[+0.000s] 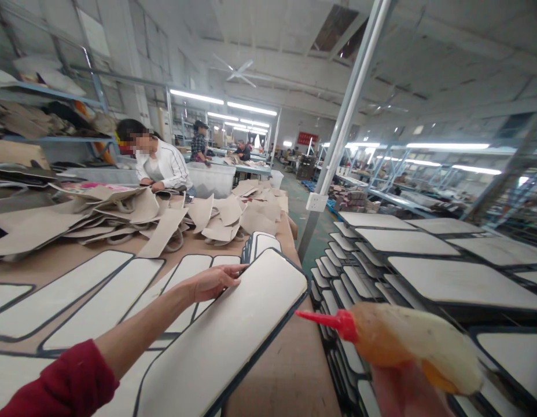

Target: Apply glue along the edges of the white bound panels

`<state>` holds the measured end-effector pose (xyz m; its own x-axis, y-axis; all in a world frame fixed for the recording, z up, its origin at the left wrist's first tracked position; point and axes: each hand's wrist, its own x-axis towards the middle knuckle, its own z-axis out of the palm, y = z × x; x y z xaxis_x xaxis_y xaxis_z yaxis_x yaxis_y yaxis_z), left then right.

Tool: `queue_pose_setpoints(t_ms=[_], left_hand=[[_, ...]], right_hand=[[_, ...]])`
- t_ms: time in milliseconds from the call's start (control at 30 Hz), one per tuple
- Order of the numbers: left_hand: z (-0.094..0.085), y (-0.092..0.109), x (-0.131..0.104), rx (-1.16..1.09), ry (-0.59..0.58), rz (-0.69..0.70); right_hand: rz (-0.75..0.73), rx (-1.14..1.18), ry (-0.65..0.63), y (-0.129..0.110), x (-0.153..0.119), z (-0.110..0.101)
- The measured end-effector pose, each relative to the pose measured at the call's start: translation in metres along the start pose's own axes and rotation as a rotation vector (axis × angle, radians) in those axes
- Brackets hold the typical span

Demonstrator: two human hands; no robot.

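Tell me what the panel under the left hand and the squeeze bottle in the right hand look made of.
Panel: stiff board, probably fabric-faced, matte off-white with dark bound edging. Squeeze bottle: soft translucent plastic, amber-stained, with a glossy red nozzle; likely glue inside.

The panel (234,330) under the left hand (214,282) is off-white with a dark, near-black edge band. The same white with dark borders shows on the panels (99,295) lying left of it and on the stacked ones (459,281) to the right. The worktop (290,376) is brown. The bottle (407,339) in the right hand (407,391) is amber and yellowish with a red nozzle. The near sleeve (64,382) is dark red. The far pile of cut pieces (164,217) is tan. A co-worker's jacket (168,165) is white with dark stripes.
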<state>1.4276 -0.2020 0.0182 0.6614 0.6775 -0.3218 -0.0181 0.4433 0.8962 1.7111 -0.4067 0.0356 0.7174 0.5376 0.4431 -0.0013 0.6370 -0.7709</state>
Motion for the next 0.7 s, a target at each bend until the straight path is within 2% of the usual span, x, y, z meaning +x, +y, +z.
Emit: queue_pose_setpoints(t_ms=[67, 233, 300, 433, 533, 633, 700], left_hand=[[0.003, -0.001, -0.002, -0.014, 0.027, 0.000], [0.010, -0.002, -0.007, -0.046, 0.065, 0.013], [0.014, -0.003, -0.009, -0.060, 0.075, 0.019], [0.022, -0.004, -0.009, -0.094, 0.082, 0.025], [0.026, -0.005, -0.008, -0.128, 0.120, 0.031], [0.027, -0.007, -0.006, -0.157, 0.189, 0.010], [0.028, -0.010, -0.006, -0.172, 0.244, -0.006]], right_hand=[[-0.014, 0.005, 0.029, 0.000, 0.000, -0.005], [0.016, 0.081, 0.275, -0.001, 0.007, -0.015], [0.051, 0.097, 0.293, 0.000, 0.013, -0.014], [0.024, 0.039, 0.197, 0.009, 0.021, -0.015], [0.011, -0.011, 0.092, 0.021, 0.011, -0.030], [0.131, -0.051, -0.011, 0.032, -0.009, -0.050], [0.212, -0.044, -0.015, 0.034, -0.019, -0.056]])
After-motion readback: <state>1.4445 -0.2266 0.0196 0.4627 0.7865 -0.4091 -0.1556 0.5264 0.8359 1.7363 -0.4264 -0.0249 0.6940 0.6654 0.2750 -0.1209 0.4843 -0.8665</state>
